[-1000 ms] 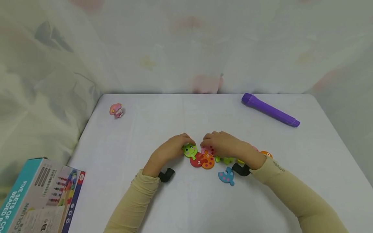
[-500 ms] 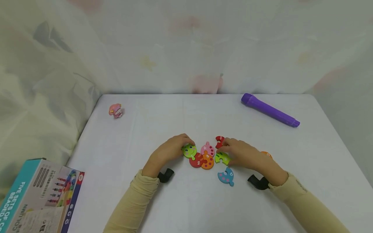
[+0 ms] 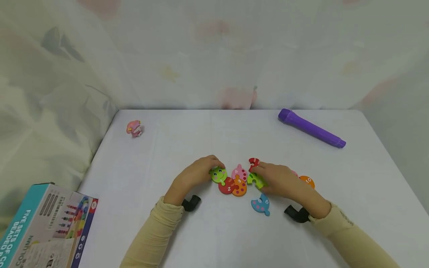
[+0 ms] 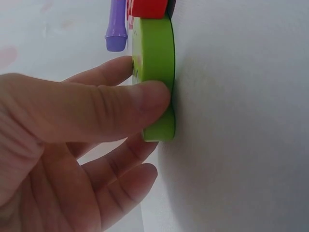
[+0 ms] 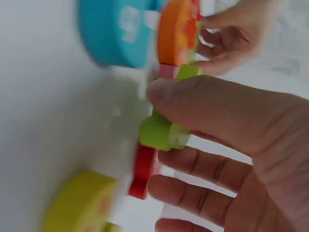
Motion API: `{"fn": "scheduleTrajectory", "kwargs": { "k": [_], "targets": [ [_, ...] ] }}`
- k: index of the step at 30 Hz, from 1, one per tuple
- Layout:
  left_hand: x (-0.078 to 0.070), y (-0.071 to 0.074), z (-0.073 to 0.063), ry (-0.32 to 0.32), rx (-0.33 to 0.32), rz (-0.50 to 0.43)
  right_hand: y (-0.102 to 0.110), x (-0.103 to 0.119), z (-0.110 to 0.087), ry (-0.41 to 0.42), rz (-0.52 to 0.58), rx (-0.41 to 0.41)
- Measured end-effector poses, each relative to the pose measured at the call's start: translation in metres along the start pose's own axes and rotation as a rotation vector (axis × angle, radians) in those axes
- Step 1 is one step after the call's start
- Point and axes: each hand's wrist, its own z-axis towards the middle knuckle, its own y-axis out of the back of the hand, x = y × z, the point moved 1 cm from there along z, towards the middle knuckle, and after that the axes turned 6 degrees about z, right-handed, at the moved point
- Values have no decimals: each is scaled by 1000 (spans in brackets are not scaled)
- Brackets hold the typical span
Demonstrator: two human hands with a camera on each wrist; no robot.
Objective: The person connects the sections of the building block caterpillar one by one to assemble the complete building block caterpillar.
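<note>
A smiling green caterpillar-head puzzle piece [image 3: 218, 175] lies at the left end of a joined row. My left hand [image 3: 198, 174] holds its edge, the thumb [image 4: 152, 99] against the side in the left wrist view. The row runs on through a red piece marked 2 [image 3: 226, 185], an orange piece marked 3 [image 3: 239, 187] and a pink piece marked 4 [image 3: 238, 172]. Just right of it, my right hand [image 3: 279, 181] pinches a striped green puzzle piece [image 3: 256, 180], partly hidden by the fingers. A red piece [image 3: 253, 162] sits behind it, near the fingertips.
A blue piece marked 6 [image 3: 260, 204] lies nearer me. Beyond my right wrist is an orange piece marked 10 [image 3: 307, 181]; a yellow piece [image 5: 79, 203] shows in the right wrist view. A purple tube [image 3: 311, 128], pink figurine [image 3: 134, 128] and box [image 3: 47, 223] stand farther out.
My right hand has moved right, off the pink piece marked 4, and now pinches the striped green piece. The red piece behind came into view. My left hand has stayed on the caterpillar head.
</note>
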Motion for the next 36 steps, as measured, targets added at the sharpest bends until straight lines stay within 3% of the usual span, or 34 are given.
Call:
{"fn": "scheduleTrajectory", "kwargs": {
  "k": [4, 9, 18, 36],
  "targets": [
    [0, 0, -1, 10, 2, -8, 9, 1, 9, -5, 86, -64],
    [1, 0, -1, -4, -1, -5, 13, 0, 30, 5, 220, -78],
    [2, 0, -1, -19, -5, 1, 13, 3, 60, -25, 62, -23],
    [-3, 3, -2, -22, -13, 25, 17, 6, 68, -21, -42, 66]
  ]
}}
